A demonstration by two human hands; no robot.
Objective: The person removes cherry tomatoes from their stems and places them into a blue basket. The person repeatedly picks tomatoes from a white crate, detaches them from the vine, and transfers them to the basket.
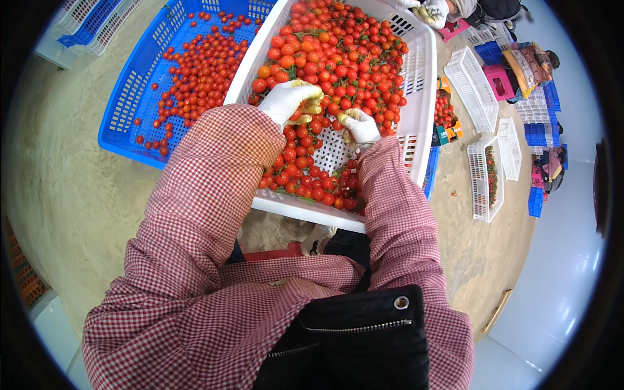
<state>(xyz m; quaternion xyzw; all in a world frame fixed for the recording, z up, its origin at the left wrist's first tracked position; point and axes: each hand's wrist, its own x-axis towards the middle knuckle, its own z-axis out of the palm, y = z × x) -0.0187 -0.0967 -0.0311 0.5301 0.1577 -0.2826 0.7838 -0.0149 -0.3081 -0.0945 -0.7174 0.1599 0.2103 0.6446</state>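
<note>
A white plastic crate (414, 53) before me holds a heap of cherry tomatoes (336, 63), several still on green stems. Over the heap, my left hand (291, 101) in a stained white glove curls its fingers around a red cherry tomato (295, 115). My right hand (360, 126), gloved alike, has its fingertips bent down at tomatoes near the crate's middle; whether it grips one is hidden. Between and below the hands, a patch of the perforated crate floor (334, 150) shows. To the left, a blue plastic crate (129, 105) contains loose cherry tomatoes (204, 73).
At the top right is another person's gloved hand (433, 12). A printed carton (441, 134) with tomatoes stands right of my crate. White crates (472, 90), a pink stool (498, 83) and stacked blue crates (550, 112) lie farther right. More stacked crates (92, 24) stand at upper left.
</note>
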